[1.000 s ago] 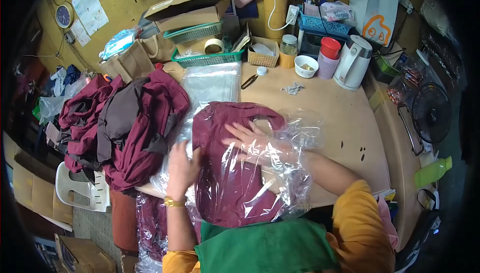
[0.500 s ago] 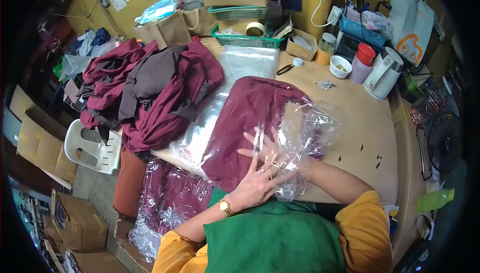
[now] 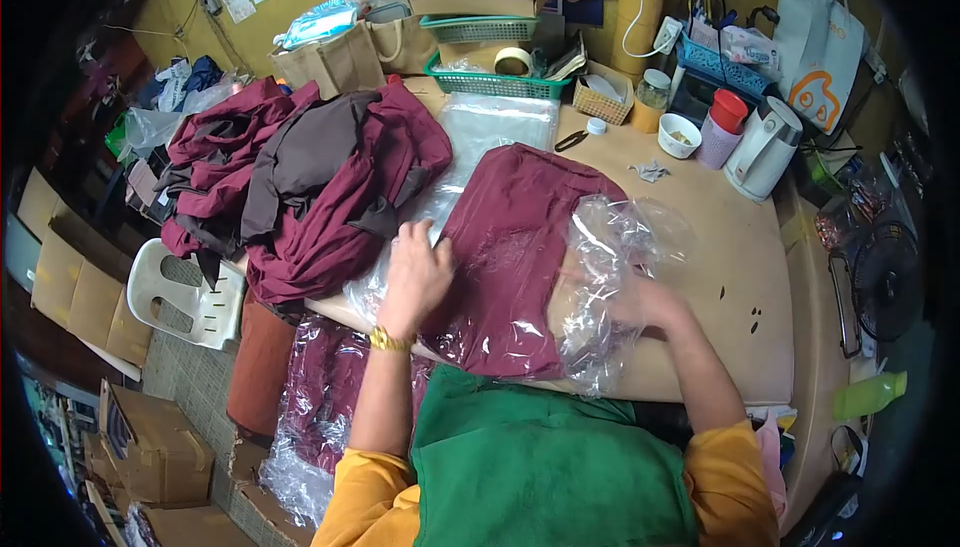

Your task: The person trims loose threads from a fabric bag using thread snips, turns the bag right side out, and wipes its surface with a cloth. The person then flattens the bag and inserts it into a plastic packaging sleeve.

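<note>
A folded maroon garment (image 3: 510, 247) lies inside a clear plastic bag (image 3: 610, 237) at the table's front. My left hand (image 3: 415, 272), with a gold watch at its wrist, is at the left edge of this bag, its fingers bent and closed on the plastic. My right hand (image 3: 622, 299) is behind the crumpled plastic at the bag's right end; the film and glare mostly hide its fingers. Under the left side of the garment runs a stack of flat clear bags (image 3: 495, 127). A heap of maroon and dark grey garments (image 3: 330, 177) lies to the left.
More bagged maroon clothing (image 3: 345, 372) sits low at the left, near a white plastic stool (image 3: 185, 297). Green baskets (image 3: 490, 82) stand at the back. A kettle (image 3: 765, 152), a white bowl (image 3: 680, 137) and pliers-like snips (image 3: 571, 141) are on the table's right half.
My left hand has moved left and away from the middle of the bag to its left edge. The right hand has drawn back to the right, and the garment lies flatter.
</note>
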{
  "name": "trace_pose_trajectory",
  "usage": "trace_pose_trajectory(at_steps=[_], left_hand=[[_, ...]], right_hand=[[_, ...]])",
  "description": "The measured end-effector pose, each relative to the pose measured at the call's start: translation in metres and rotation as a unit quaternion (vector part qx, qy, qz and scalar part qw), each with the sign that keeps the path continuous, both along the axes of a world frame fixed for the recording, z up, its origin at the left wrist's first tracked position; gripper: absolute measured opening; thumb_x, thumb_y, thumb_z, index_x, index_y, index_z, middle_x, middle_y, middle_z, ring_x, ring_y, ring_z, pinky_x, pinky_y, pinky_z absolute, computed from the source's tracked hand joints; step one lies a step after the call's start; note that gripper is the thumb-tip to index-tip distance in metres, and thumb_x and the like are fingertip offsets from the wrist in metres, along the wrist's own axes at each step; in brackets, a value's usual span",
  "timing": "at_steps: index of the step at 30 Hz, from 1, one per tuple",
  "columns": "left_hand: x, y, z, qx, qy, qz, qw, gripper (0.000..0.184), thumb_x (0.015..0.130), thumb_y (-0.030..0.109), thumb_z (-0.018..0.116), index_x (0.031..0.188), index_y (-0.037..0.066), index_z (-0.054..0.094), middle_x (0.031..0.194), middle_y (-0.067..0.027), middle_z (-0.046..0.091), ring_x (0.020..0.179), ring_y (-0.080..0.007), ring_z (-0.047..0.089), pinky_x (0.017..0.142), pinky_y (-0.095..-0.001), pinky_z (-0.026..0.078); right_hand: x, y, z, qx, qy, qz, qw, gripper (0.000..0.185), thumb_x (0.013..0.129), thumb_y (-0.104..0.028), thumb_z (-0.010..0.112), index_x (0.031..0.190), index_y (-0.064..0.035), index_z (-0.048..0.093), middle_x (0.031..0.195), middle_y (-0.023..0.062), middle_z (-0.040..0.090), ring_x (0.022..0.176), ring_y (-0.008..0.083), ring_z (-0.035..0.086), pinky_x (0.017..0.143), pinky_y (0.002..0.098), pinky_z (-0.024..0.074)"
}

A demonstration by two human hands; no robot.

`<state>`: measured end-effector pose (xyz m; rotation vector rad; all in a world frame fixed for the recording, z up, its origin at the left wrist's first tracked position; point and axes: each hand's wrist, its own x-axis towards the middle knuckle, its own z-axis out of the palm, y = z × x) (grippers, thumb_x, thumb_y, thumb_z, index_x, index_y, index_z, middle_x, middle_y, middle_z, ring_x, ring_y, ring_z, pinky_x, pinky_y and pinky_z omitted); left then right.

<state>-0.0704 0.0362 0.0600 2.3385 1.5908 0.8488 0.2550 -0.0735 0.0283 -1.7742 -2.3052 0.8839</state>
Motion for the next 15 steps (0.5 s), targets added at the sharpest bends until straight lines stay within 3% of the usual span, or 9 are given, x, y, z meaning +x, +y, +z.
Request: trace_pose_trajectory(at_steps=[1, 2, 4, 7, 8, 9, 10, 12, 15], left_hand=[[-0.015, 0.020, -0.028, -0.051, 0.025, 0.002, 0.998, 0.047, 0.095, 0.032, 0.058, 0.122, -0.007, 0.054, 0.115, -0.0309, 0.058, 0.107, -0.0465, 0.057, 0.092, -0.0499, 0.046], [-0.019, 0.023, -0.029, -0.109, 0.050, 0.016, 0.993, 0.053, 0.097, 0.042, 0.054, 0.119, -0.007, 0.057, 0.112, -0.0321, 0.061, 0.106, -0.0470, 0.060, 0.092, -0.0504, 0.047], [-0.018, 0.023, -0.016, -0.163, 0.059, 0.034, 0.984, 0.058, 0.096, 0.047, 0.053, 0.114, -0.007, 0.060, 0.108, -0.0325, 0.063, 0.105, -0.0467, 0.061, 0.091, -0.0502, 0.047], [-0.019, 0.026, -0.010, -0.290, 0.086, -0.025, 0.953, 0.068, 0.093, 0.056, 0.055, 0.097, -0.011, 0.067, 0.093, -0.0348, 0.066, 0.098, -0.0450, 0.066, 0.085, -0.0489, 0.049], [-0.014, 0.023, -0.012, -0.301, 0.055, -0.053, 0.950, 0.061, 0.093, 0.051, 0.058, 0.098, -0.009, 0.067, 0.092, -0.0339, 0.066, 0.096, -0.0447, 0.067, 0.083, -0.0483, 0.050], [-0.010, 0.018, -0.014, -0.311, 0.024, -0.082, 0.947, 0.055, 0.093, 0.046, 0.061, 0.100, -0.008, 0.067, 0.091, -0.0329, 0.067, 0.094, -0.0444, 0.067, 0.081, -0.0477, 0.050], [-0.005, 0.020, -0.036, -0.246, -0.044, -0.117, 0.961, 0.040, 0.093, 0.033, 0.063, 0.103, -0.006, 0.067, 0.091, -0.0309, 0.067, 0.092, -0.0445, 0.067, 0.078, -0.0475, 0.050], [0.011, 0.035, -0.045, -0.191, -0.051, -0.113, 0.974, 0.037, 0.094, 0.030, 0.062, 0.104, -0.005, 0.067, 0.093, -0.0305, 0.067, 0.092, -0.0444, 0.066, 0.078, -0.0476, 0.050], [0.020, 0.042, -0.014, -0.032, -0.082, -0.055, 0.995, 0.029, 0.095, 0.024, 0.059, 0.101, -0.004, 0.066, 0.092, -0.0299, 0.066, 0.089, -0.0457, 0.065, 0.075, -0.0465, 0.050]], right_hand=[[0.013, -0.016, 0.011, 0.000, 0.000, -0.002, 1.000, 0.070, 0.096, -0.045, 0.057, 0.153, -0.0135, 0.032, 0.156, 0.0204, 0.032, 0.139, 0.0401, 0.037, 0.114, 0.0493, 0.0316], [0.026, -0.031, 0.024, -0.053, 0.189, -0.057, 0.979, 0.071, 0.094, -0.044, 0.060, 0.152, -0.0103, 0.034, 0.151, 0.0208, 0.040, 0.136, 0.0411, 0.041, 0.113, 0.0476, 0.0339], [0.026, -0.057, 0.034, -0.104, 0.370, -0.119, 0.915, 0.071, 0.093, -0.042, 0.062, 0.150, -0.0072, 0.036, 0.145, 0.0213, 0.048, 0.132, 0.0421, 0.046, 0.112, 0.0458, 0.0362], [-0.031, -0.082, 0.051, 0.086, 0.621, -0.052, 0.777, 0.060, 0.090, -0.031, 0.068, 0.140, -0.0025, 0.050, 0.132, 0.0194, 0.060, 0.124, 0.0340, 0.056, 0.106, 0.0391, 0.0425], [-0.058, -0.086, 0.070, 0.137, 0.391, -0.066, 0.908, 0.051, 0.088, -0.027, 0.070, 0.132, -0.0030, 0.057, 0.124, 0.0181, 0.065, 0.116, 0.0290, 0.062, 0.101, 0.0366, 0.0459], [-0.071, -0.089, 0.079, 0.174, 0.133, -0.077, 0.973, 0.043, 0.086, -0.023, 0.071, 0.124, -0.0035, 0.065, 0.116, 0.0168, 0.069, 0.108, 0.0239, 0.067, 0.095, 0.0342, 0.0493], [-0.063, -0.076, 0.055, 0.186, 0.132, -0.071, 0.971, 0.033, 0.085, -0.019, 0.071, 0.115, -0.0035, 0.068, 0.108, 0.0167, 0.071, 0.100, 0.0212, 0.069, 0.087, 0.0338, 0.0518], [-0.035, -0.040, 0.036, 0.244, 0.202, -0.140, 0.938, 0.018, 0.085, -0.012, 0.068, 0.100, -0.0032, 0.072, 0.092, 0.0148, 0.073, 0.084, 0.0199, 0.071, 0.075, 0.0349, 0.0552], [0.028, -0.012, 0.097, 0.276, 0.505, -0.305, 0.759, 0.016, 0.094, -0.006, 0.055, 0.107, -0.0028, 0.065, 0.080, 0.0099, 0.070, 0.054, 0.0138, 0.062, 0.049, 0.0264, 0.0505]])
